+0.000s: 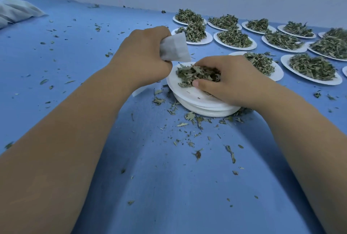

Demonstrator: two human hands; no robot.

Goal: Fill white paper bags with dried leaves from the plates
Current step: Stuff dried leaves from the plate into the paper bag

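The left hand point(144, 55) clutches a soft paper bag point(175, 49) at 11 o'clock above the plate point(187, 92). The right hand point(231, 81), fingers curled, gathers dried leaves point(193, 74) there. They look light and crumbly: scoop loosely, and hold the bag by its rim.

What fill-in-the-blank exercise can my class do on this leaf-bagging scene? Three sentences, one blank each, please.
1. The left hand grips a ____ paper bag.
2. The right hand gathers dried leaves from the top plate of a stack; the full plates lie to the stack's ____.
3. Scattered leaf crumbs lie on the ____ table.
Missing words: white; right; blue.
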